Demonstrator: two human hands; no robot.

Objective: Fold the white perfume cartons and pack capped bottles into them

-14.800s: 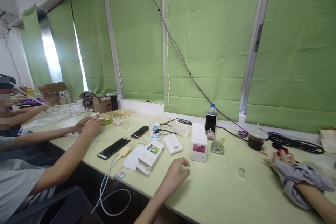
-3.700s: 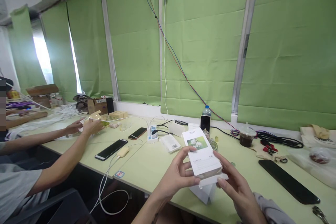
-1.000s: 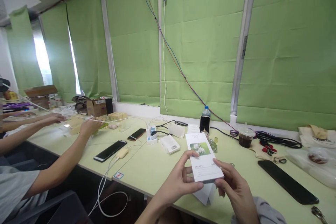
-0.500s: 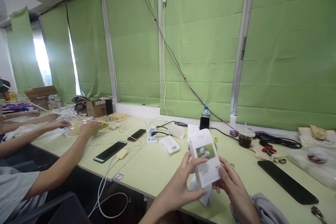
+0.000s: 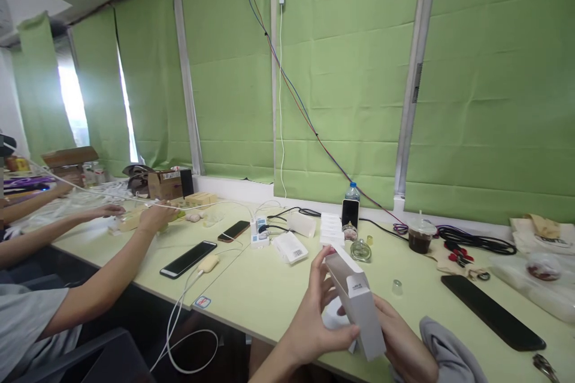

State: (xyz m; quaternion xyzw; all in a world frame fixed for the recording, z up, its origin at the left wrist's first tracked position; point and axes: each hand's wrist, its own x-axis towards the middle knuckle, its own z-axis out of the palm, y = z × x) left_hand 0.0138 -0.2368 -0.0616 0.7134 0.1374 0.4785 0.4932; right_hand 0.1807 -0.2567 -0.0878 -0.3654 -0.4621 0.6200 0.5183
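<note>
A small white carton (image 5: 366, 317) is tilted in front of me, its top end open and a flap with print sticking up. My left hand (image 5: 312, 317) grips it from the left, thumb low on the near side and fingers at the upper edge. My right hand (image 5: 402, 335) holds its right side, with most of those fingers hidden behind the carton. Partly behind my left hand lies a white folded piece (image 5: 333, 314). Beyond the carton are a round glass bottle (image 5: 360, 250), a second small bottle (image 5: 349, 231), stacked white boxes (image 5: 331, 227) and a clear cap (image 5: 397, 286).
Left of me, a co-worker's arm (image 5: 108, 269) reaches over the table. Two phones (image 5: 188, 259), a power strip (image 5: 259, 233) and white cables lie on that side. Rightward are a dark drink cup (image 5: 420, 239), a long black object (image 5: 492, 311) and a plastic bag (image 5: 534, 284).
Both hands have turned and tipped the carton, so its flower-picture face no longer shows and the open end does. It has also come lower, uncovering the bottles and cap behind.
</note>
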